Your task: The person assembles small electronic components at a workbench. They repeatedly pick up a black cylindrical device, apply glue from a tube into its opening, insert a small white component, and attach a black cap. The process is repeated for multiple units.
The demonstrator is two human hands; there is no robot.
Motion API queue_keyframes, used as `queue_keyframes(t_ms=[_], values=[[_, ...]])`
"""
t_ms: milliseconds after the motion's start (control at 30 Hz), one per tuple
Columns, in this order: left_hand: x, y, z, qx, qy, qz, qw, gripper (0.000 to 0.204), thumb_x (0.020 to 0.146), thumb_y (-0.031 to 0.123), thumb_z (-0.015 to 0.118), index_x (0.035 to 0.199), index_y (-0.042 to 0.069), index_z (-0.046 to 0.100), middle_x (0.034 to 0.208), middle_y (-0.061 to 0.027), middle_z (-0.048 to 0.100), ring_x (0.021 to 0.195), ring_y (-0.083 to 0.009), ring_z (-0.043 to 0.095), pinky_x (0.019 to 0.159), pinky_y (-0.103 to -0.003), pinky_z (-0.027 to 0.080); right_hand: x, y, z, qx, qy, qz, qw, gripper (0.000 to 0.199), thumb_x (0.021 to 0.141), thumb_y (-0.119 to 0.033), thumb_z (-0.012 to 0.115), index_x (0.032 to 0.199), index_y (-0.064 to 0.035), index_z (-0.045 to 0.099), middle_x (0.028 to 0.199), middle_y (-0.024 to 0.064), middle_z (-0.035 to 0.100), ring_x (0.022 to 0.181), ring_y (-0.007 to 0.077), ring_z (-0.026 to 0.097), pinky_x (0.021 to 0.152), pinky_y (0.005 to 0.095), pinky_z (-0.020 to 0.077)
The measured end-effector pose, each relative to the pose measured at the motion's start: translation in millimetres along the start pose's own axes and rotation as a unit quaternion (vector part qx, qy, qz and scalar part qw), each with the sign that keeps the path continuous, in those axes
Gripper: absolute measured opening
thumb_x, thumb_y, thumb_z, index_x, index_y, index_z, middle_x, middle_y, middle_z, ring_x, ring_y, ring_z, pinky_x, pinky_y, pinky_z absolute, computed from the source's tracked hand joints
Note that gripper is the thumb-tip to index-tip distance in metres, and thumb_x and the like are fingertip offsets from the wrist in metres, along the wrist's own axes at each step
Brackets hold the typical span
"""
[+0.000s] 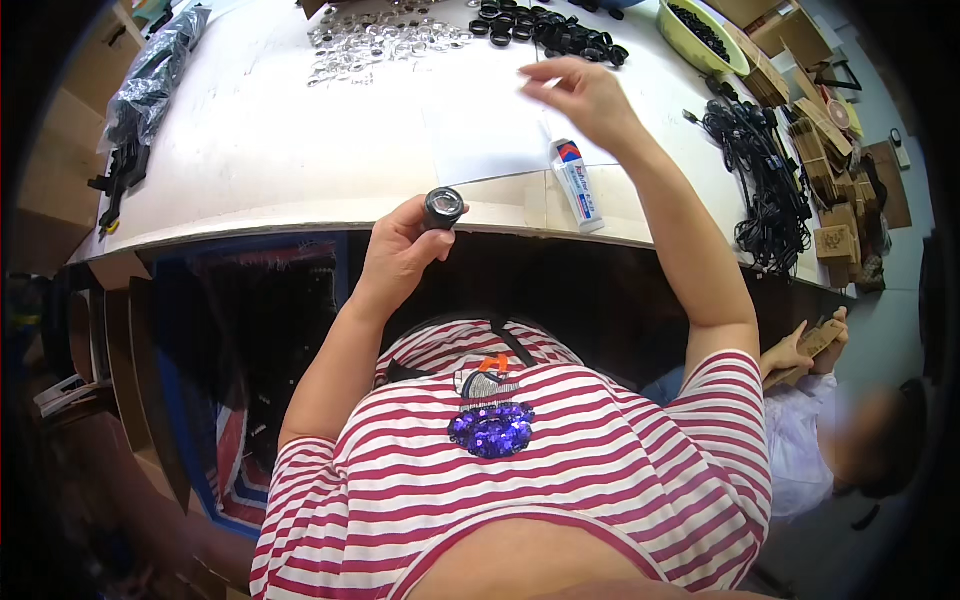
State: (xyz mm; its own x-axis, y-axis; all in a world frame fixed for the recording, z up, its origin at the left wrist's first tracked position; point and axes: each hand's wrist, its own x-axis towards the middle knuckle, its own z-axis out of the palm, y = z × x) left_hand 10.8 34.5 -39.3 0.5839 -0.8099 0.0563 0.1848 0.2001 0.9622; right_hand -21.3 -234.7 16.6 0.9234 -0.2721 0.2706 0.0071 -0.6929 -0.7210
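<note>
My left hand [402, 250] is closed around a black flashlight [443, 207], held upright at the table's front edge with its round, glassy end facing up. The rest of its body is hidden by my fingers. Over the far part of the table, my right hand [583, 98] is raised with fingers stretched out and apart, slightly blurred; I see nothing in it. Below that hand lies a white tube [577, 190] with a blue and red end. Clear round lenses [370, 42] are spread at the back, beside a heap of black rings [560, 35].
A yellow-green basin [672, 42] of small black parts stands at the back right. Bundled black cables [755, 170] hang over the right edge. Plastic-wrapped black items [150, 85] lie at the left. Another person's hands [790, 350] hold a cardboard piece at the right.
</note>
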Motion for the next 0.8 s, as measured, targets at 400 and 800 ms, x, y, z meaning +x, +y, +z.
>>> queue_keyframes(t_ms=[400, 800], values=[[-8, 4, -9, -0.017, 0.013, 0.018, 1.000, 0.046, 0.078, 0.039, 0.066, 0.103, 0.001, 0.057, 0.063, 0.0019, 0.047, 0.056, -0.0056, 0.039, 0.051, -0.019, 0.029, 33, 66, -25, -0.313, 0.021, 0.088, 0.945, 0.021, 0.077, -0.029, 0.059, 0.090, -0.0133, 0.066, 0.093, 0.0060, 0.064, 0.087, 0.0254, 0.060, 0.076, 0.0354, 0.0468], [-8, 4, 11, 0.029, -0.042, 0.005, 0.999, 0.034, 0.084, 0.027, 0.058, 0.106, 0.000, 0.056, 0.066, 0.0014, 0.048, 0.058, -0.0051, 0.038, 0.053, -0.019, 0.028, -23, 66, -33, -0.203, -0.013, 0.112, 0.973, 0.028, 0.073, -0.024, 0.067, 0.098, -0.0122, 0.065, 0.092, 0.0070, 0.063, 0.084, 0.0204, 0.059, 0.076, 0.0297, 0.0458]])
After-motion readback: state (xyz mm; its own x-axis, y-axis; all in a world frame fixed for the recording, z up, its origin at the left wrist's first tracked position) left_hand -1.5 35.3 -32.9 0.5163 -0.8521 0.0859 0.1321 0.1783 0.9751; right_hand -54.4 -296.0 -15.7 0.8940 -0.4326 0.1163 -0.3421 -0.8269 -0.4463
